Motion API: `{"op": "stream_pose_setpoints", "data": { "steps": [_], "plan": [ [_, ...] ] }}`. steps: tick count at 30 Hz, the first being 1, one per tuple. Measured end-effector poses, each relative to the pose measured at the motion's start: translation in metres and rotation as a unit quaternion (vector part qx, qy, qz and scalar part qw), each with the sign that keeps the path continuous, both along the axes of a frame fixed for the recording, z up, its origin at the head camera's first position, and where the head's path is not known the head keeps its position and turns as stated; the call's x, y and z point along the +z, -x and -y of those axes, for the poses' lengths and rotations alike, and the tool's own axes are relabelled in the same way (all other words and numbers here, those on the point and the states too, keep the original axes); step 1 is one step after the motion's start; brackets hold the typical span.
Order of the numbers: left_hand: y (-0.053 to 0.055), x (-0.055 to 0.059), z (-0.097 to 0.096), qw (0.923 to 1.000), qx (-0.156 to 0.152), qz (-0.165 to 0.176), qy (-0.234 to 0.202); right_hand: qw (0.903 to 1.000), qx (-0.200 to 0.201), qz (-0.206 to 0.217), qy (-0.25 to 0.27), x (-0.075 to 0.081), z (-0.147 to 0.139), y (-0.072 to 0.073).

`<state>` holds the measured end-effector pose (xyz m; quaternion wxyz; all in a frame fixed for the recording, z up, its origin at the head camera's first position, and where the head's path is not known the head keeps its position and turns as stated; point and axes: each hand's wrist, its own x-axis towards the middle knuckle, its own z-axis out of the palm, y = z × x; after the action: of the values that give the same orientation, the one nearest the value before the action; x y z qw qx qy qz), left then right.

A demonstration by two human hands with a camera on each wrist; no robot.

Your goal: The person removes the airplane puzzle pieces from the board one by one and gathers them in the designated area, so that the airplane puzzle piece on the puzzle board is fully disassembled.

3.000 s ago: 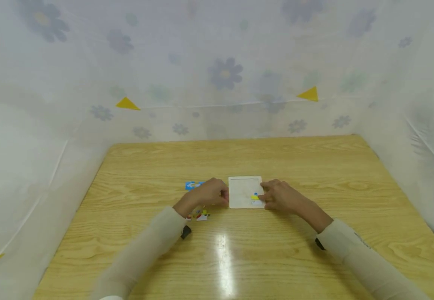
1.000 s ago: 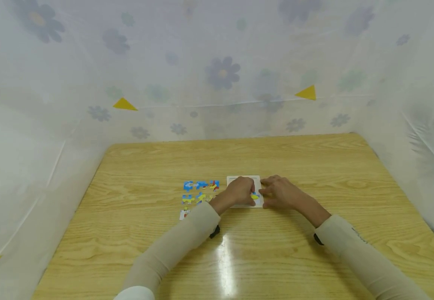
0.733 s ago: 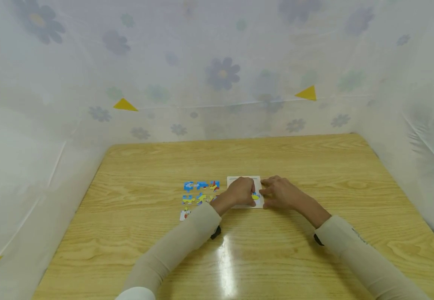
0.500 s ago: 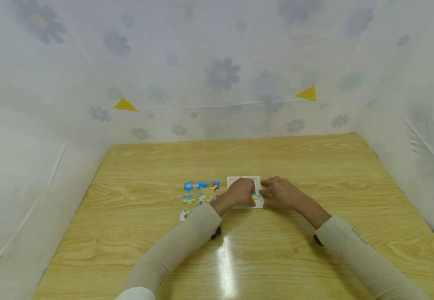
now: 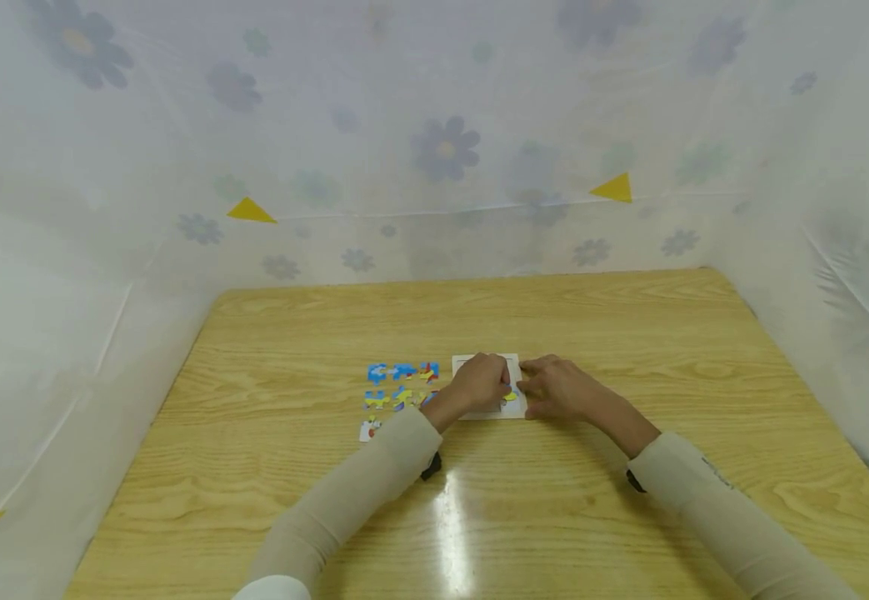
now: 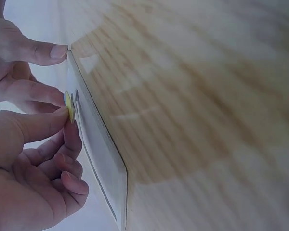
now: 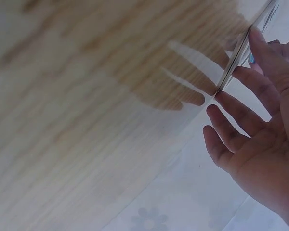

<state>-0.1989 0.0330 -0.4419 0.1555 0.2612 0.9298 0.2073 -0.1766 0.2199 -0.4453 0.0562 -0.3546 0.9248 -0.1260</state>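
Note:
A shallow, pale, square puzzle tray (image 5: 514,367) lies flat on the table in front of both hands. My left hand (image 5: 479,383) reaches over it, and in the left wrist view its thumb and index finger pinch a small yellow puzzle piece (image 6: 69,105) on edge, right at the tray's surface. The other left fingers curl loosely below. A yellow patch (image 5: 510,397) shows in the tray by the left fingertips. My right hand (image 5: 563,390) rests at the tray's right side, thumb and fingertips touching its edge with fairly straight fingers; its outer fingers are spread in the right wrist view.
Several loose jigsaw pieces (image 5: 377,372), blue, yellow and red, lie in rows left of the tray. A white piece (image 5: 367,431) lies nearest the front, and my left forearm hides part of the rows. Flower-printed white sheeting (image 5: 359,258) rises behind the wooden table (image 5: 591,533).
Since three seconds ago, the left hand has moved right from the tray's left edge to over it. The tray has shifted slightly left and toward me. The right hand stays at its edge.

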Motion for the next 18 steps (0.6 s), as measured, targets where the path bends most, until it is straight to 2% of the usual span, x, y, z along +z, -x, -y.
{"op": "stream_pose_setpoints", "data": {
  "steps": [4,10,18],
  "plan": [
    [0.001,0.001,0.002,0.9997,-0.004,0.0,-0.024,1.0,0.0,0.0,-0.005,0.0,0.001,0.0],
    [0.0,0.005,0.006,0.9978,-0.011,0.024,-0.061,0.9999,-0.003,0.007,-0.008,0.001,0.001,-0.001],
    [-0.001,0.013,0.009,0.9971,-0.02,0.047,-0.057,0.9999,-0.007,0.012,-0.01,0.003,0.001,-0.002]
  ]
}}
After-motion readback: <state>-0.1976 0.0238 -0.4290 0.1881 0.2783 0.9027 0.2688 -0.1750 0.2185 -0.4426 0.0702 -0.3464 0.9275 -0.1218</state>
